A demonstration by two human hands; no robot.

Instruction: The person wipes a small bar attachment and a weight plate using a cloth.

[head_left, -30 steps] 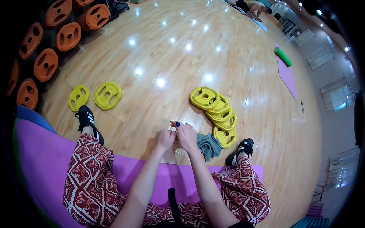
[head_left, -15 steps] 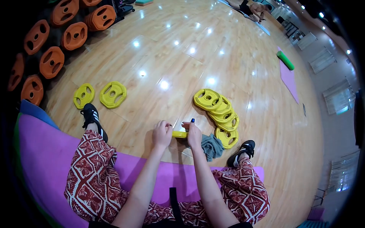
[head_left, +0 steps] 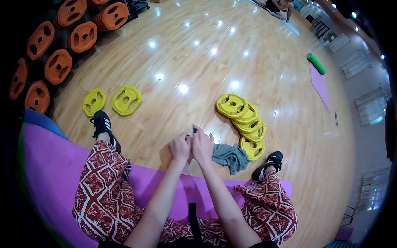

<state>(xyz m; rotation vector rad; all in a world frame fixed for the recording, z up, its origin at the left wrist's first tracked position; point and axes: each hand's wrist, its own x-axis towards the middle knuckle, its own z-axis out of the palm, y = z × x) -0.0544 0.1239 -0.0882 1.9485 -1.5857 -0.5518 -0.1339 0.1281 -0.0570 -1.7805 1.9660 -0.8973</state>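
My left hand (head_left: 180, 147) and my right hand (head_left: 202, 145) are close together above the floor, beyond the pink mat (head_left: 153, 180). Both have curled fingers, and the right thumb points up. What lies between or behind them is hidden. A grey-green cloth (head_left: 231, 158) lies crumpled just right of my right hand. Next to it, several overlapping yellow weight plates (head_left: 247, 120) form a curved row. Two more plates, one yellow (head_left: 94, 102) and another yellow (head_left: 126, 101), lie flat beyond my left shoe.
My black shoes, left (head_left: 105, 130) and right (head_left: 268, 165), flank the hands. Orange plates (head_left: 58, 67) hang at the far left. A green roller (head_left: 316, 63) rests on a pink mat (head_left: 319, 87). Another person (head_left: 281, 5) is on a mat in the distance.
The yellow plate seen edge-on between my hands half a second ago is now out of sight. My hands have come closer together. The view has shifted slightly.
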